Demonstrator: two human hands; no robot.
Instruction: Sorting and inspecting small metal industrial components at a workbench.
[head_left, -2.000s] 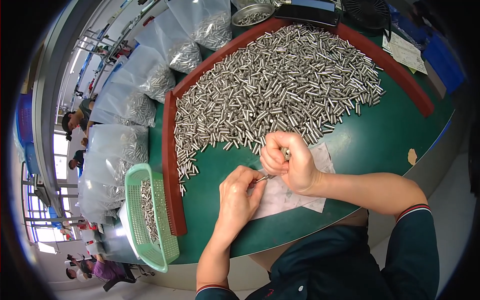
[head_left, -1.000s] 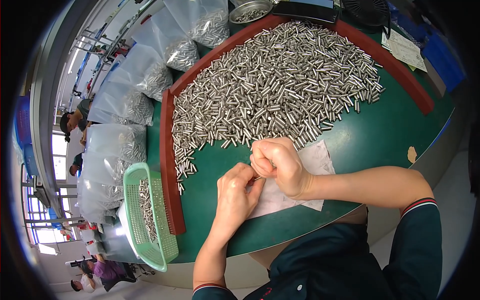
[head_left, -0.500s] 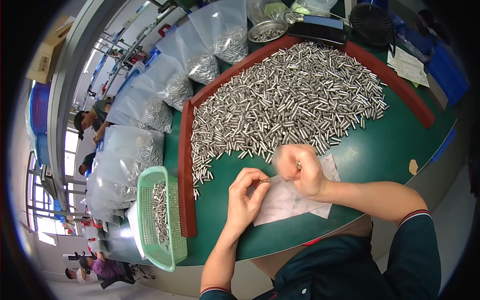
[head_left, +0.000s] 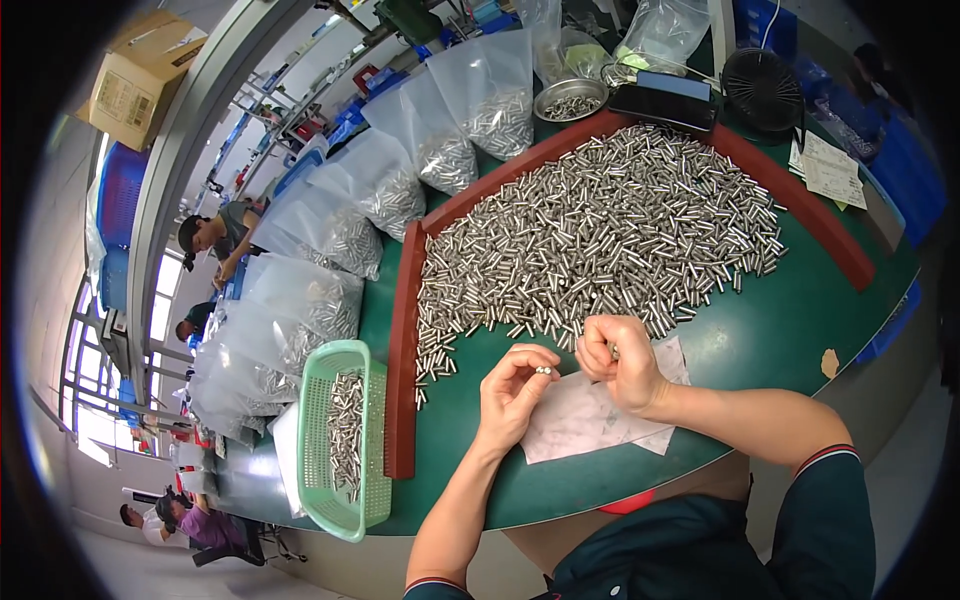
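Note:
A large pile of small silvery metal pins (head_left: 600, 230) is spread over the green table, just beyond my hands. My left hand (head_left: 507, 400) pinches a couple of these pins (head_left: 543, 370) between thumb and fingers, their shiny ends showing. Close beside it, my right hand (head_left: 628, 368) is curled into a loose fist; a bit of metal like a pin shows inside its fingers. Beneath both hands lies a stained, pale pink cloth (head_left: 585, 420). My hands are near each other but do not touch.
Red bars (head_left: 402, 350) fence the pile at left and back. A green basket (head_left: 378, 450) with pins stands at left, with several clear bags (head_left: 350, 240) of pins behind. A metal bowl (head_left: 570, 100), phone (head_left: 660, 105) and black fan (head_left: 762, 92) sit at the back. People work at far left.
The whole view has shifted, so things appear lower and further right. My right hand, blurred by motion before, is now still and sharp. Pins in my left hand now show their ends.

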